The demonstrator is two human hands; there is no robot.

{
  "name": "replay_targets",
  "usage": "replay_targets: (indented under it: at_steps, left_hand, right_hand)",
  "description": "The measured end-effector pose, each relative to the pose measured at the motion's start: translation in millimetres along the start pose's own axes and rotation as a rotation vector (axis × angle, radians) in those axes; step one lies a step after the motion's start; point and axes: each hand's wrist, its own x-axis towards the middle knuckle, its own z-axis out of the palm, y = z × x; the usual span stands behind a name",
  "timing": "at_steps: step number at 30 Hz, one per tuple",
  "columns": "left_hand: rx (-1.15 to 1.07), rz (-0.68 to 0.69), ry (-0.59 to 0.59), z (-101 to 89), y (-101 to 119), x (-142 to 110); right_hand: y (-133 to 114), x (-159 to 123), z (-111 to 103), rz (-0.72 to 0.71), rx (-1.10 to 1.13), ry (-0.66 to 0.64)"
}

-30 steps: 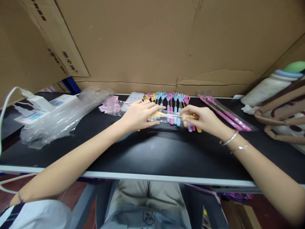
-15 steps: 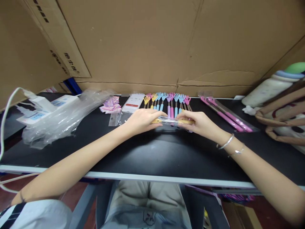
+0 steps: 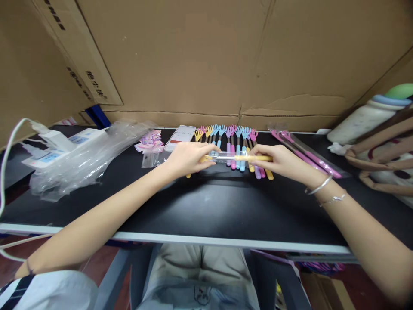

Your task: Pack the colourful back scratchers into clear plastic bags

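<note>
A yellow back scratcher (image 3: 240, 158) is held level above the black table, with clear plastic wrap around part of it. My left hand (image 3: 190, 158) is closed on its left end, and the plastic (image 3: 150, 160) sticks out beyond that hand. Its yellow handle is pinched at the right by my right hand (image 3: 271, 157). Just behind and beneath lies a row of back scratchers (image 3: 232, 148) in yellow, pink, blue and purple, claw ends away from me. My hands hide parts of that row.
At left, clear plastic bags (image 3: 93, 163) lie against a power strip (image 3: 51, 150). Pink cards (image 3: 151, 141) and a phone (image 3: 180, 134) sit behind my left hand. Two bagged pink back scratchers (image 3: 309, 155) lie right, near a bottle (image 3: 361, 118) and brown-handled bag (image 3: 374, 159). Cardboard (image 3: 193, 60) walls the back.
My right hand has shifted right along with the yellow handle, and more of the handle shows. My left hand has moved slightly left and away from me. Several handles in the row are now uncovered.
</note>
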Motion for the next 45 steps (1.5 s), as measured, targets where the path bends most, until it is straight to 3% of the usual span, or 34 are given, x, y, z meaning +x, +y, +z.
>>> replay_targets:
  at_steps: [17,24,33,45]
  left_hand:
    - [0.002,0.056,-0.024,3.9,15.3,-4.0]
    - [0.017,0.084,0.017,2.7,17.8,-4.5]
    - [0.138,0.182,0.116,-10.9,14.1,0.6]
    - [0.274,0.161,0.049,1.5,15.5,-1.4]
  right_hand:
    - [-4.5,10.7,34.9,-0.142,-0.117,0.206]
    - [-12.2,8.5,36.2,-0.1,-0.057,0.277]
    - [-6.0,6.3,19.2,0.075,0.313,0.254]
    - [-8.8,10.3,34.7,0.031,0.398,0.184]
